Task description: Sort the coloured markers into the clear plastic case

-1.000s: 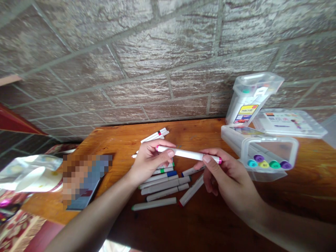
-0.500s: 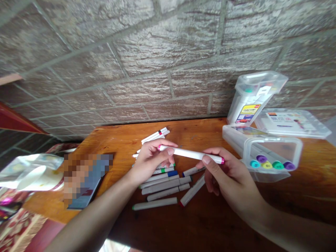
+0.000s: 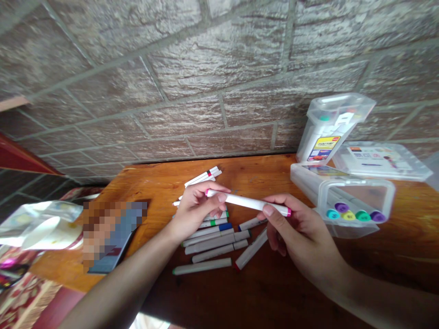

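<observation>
A white marker (image 3: pixel 245 201) with pink ends is held lengthwise between my two hands, above the table. My left hand (image 3: pixel 199 205) pinches its left end between thumb and fingers. Near the other end, my right hand (image 3: pixel 298 228) grips it with thumb on top and fingers behind. Below lie several loose markers, among them a grey-white one (image 3: pixel 217 241), one with a green end (image 3: pixel 202 266), and one with a red end (image 3: pixel 252 250) partly under my right hand. My left hand hides part of the marker group.
On the right, an open clear box (image 3: pixel 308 187) lies on its side with several markers inside. Behind it stand an upright marker box (image 3: pixel 320 130) and a flat plastic case (image 3: pixel 384 160). A dark tablet-like object (image 3: pixel 113 256) and a white cup (image 3: pixel 51 232) are at left. A stone-patterned wall (image 3: pixel 219 82) borders the table's back.
The pink-ended marker and both hands have shifted very slightly to the left. The grip of each hand looks the same, and the other things have not moved.
</observation>
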{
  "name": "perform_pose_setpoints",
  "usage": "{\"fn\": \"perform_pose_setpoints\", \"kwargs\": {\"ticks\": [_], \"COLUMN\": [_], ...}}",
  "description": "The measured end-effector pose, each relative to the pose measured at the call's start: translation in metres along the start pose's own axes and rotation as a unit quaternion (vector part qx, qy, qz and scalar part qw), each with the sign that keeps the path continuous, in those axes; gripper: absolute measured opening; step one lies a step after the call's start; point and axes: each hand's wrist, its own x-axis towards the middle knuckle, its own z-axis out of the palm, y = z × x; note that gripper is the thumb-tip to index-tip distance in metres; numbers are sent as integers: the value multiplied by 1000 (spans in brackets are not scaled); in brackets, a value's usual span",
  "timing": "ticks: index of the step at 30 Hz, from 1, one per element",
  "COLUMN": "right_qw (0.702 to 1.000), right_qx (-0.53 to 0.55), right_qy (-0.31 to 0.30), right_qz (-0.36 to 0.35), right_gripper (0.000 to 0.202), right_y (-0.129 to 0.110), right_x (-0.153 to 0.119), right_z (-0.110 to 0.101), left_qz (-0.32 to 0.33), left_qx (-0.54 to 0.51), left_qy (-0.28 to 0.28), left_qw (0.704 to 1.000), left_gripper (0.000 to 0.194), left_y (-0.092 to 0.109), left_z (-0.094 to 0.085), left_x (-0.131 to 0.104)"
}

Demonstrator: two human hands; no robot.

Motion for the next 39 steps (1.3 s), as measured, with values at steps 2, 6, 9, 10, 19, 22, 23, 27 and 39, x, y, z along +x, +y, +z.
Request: {"fn": "perform_pose_setpoints", "kwargs": {"ticks": [2,6,9,10,19,22,23,27,39], "right_qw": [1000,1000,1000,1000,1000,999,999,999,999], "right_qx": [1,5,19,23,26,35,36,38,46], "right_qy": [2,3,4,5,8,18,19,15,18], "right_qz": [1,4,2,2,3,2,1,6,1], "right_gripper": [35,37,38,38,37,37,37,37,38], "right_y": [0,0,0,1,1,1,1,1,1], "right_x": [0,0,0,0,1,0,0,0,0], "right_z": [0,1,1,1,0,2,2,2,3], "left_qz": [-2,4,9,12,9,-1,-1,-1,-2], "left_qx": [-7,-8,-17,-18,12,18,20,24,-21], "left_qy": [-3,-5,-10,-13,-16,-12,-11,-5,-10], "left_qw": [1000,1000,1000,1000,1000,1000,1000,1000,1000], "left_gripper": [19,19,18,18,21,23,23,25,21], "left_y": [0,-2,-2,-2,-1,-1,-1,-2,0], "left_z": [0,-2,-3,-3,-1,-1,-1,-2,-2], "left_x": [0,-1,-1,-1,-2,-2,-2,-1,-1]}}
